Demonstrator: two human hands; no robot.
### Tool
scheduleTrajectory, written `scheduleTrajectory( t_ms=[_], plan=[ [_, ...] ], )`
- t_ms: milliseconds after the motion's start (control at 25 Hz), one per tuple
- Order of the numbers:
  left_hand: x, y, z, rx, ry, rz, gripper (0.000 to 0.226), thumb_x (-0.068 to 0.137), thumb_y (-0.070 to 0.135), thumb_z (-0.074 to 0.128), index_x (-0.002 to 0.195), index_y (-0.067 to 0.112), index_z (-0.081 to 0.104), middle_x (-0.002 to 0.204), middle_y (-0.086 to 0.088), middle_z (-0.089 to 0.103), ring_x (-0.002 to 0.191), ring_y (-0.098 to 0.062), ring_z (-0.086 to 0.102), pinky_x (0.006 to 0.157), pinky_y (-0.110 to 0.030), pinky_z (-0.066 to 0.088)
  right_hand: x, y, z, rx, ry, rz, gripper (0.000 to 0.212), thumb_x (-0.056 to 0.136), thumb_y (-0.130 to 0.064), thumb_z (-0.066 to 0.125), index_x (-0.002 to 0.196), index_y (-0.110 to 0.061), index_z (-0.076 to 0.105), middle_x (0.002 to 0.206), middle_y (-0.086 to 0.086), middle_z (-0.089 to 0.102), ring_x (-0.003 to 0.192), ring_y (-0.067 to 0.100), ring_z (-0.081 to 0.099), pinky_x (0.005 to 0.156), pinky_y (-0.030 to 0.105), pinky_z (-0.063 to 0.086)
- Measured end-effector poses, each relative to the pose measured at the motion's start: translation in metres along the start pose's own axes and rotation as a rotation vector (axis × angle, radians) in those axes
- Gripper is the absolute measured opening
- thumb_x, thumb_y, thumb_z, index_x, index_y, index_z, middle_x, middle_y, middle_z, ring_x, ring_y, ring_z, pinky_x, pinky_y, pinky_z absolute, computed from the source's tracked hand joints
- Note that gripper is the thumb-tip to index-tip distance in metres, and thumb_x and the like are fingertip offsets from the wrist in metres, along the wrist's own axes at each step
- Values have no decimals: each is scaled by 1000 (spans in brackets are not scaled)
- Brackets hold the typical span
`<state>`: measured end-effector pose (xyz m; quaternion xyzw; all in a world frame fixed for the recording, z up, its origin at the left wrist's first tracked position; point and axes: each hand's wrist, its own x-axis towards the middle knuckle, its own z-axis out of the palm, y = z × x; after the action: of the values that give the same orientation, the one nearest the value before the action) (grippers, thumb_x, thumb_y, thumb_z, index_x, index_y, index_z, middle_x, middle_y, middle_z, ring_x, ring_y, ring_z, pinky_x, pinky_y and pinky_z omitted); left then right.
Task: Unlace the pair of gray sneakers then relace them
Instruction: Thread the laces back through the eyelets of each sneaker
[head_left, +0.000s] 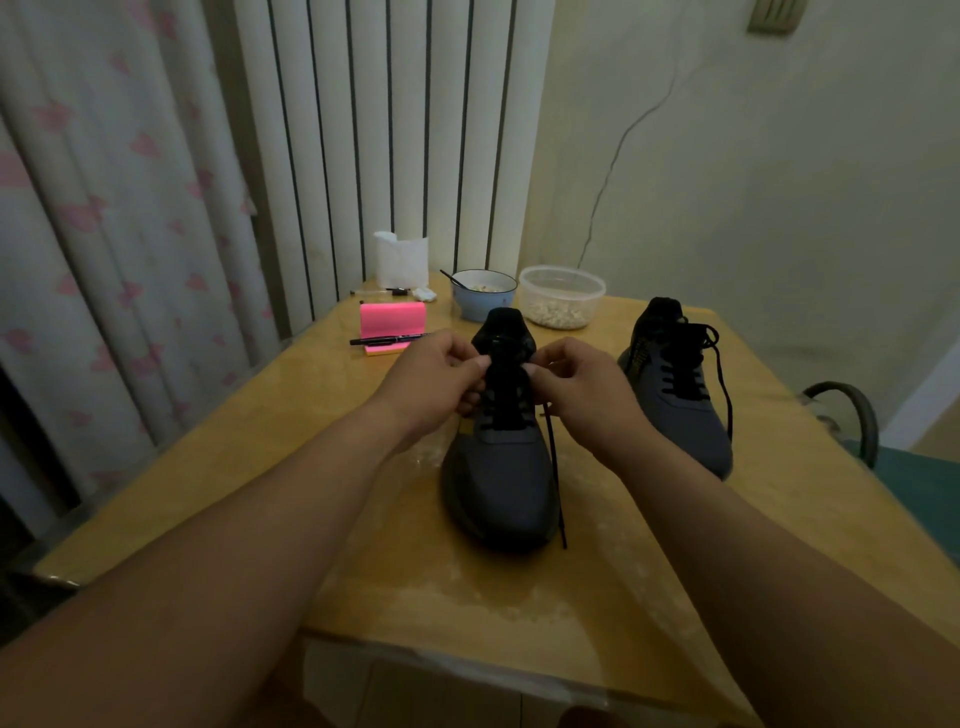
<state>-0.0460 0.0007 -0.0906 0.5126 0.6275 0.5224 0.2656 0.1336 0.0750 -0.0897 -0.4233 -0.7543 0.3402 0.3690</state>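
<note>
A gray sneaker (498, 483) stands in the middle of the wooden table (249, 467), toe toward me. My left hand (434, 384) and my right hand (582, 387) are curled at either side of its upper eyelets, each pinching the black lace (556, 483). One loose lace end hangs down the shoe's right side to the table. The second gray sneaker (680, 400) stands to the right, laced, with its lace ends lying loose.
At the table's far side sit a blue bowl (483, 301) with a spoon, a clear plastic tub (562, 296), a pink sticky-note pad (392, 322) with a pen, and tissue paper (401, 260). A chair (857, 421) stands at the right.
</note>
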Motion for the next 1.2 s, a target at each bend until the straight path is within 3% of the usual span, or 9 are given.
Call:
scheduleTrajectory(
  t_ms=[280,480,560,680,800,880,1040,1120,1200],
  plan=[
    [7,-4,7,223,70,216,5,101,26,68,98,24,64,97,3,67,92,-16,67,75,-35,60,8,-8,6,-155,95,-154,11,96,-35,71,91,-25,72,82,-9,69,79,10,66,71,39,58],
    [4,-11,5,106,61,210,10,108,24,56,97,24,58,101,1,64,95,-20,67,76,-37,61,10,-7,4,-30,50,-100,10,98,-29,68,93,-20,67,88,0,70,86,19,68,81,48,61],
    [7,-11,4,184,76,235,12,108,25,55,96,25,55,97,0,64,91,-20,66,79,-44,62,9,-8,5,-45,53,-107,10,97,-33,71,93,-24,67,88,-5,69,85,12,67,75,37,60],
    [10,-8,2,332,102,295,13,109,28,52,96,26,52,89,0,64,82,-20,67,75,-52,60,9,-12,7,-108,67,-140,11,98,-33,71,92,-25,67,83,-9,66,77,1,60,64,18,44],
    [15,-3,-7,454,31,348,10,110,28,48,100,25,49,87,-1,64,79,-22,68,72,-54,60,10,-15,5,-125,34,-144,14,102,-28,64,93,-18,67,82,-5,64,75,7,59,65,25,44],
    [16,-1,-10,379,-14,306,11,110,29,49,101,24,49,90,-3,65,81,-23,68,72,-52,61,13,-19,2,-162,-12,-125,19,104,-26,58,96,-11,66,82,-1,62,72,10,54,65,31,43],
    [12,-7,-2,194,-66,203,10,107,28,58,107,18,57,100,-2,66,89,-15,68,61,-19,55,14,-21,-2,-153,-84,-88,22,105,-27,57,99,-7,64,82,2,60,71,12,52,65,34,43],
    [13,-12,1,115,-30,204,7,106,25,59,105,18,59,100,-3,67,91,-17,68,64,-19,55,12,-18,-3,-117,-93,-93,17,101,-29,66,100,-12,65,89,2,65,79,15,59,71,34,50],
    [14,-13,3,68,0,206,7,106,25,59,102,19,60,99,-3,68,94,-19,69,72,-29,61,13,-15,-3,-72,-67,-89,14,97,-28,71,100,-15,68,92,2,68,84,16,64,75,33,55]
  ],
)
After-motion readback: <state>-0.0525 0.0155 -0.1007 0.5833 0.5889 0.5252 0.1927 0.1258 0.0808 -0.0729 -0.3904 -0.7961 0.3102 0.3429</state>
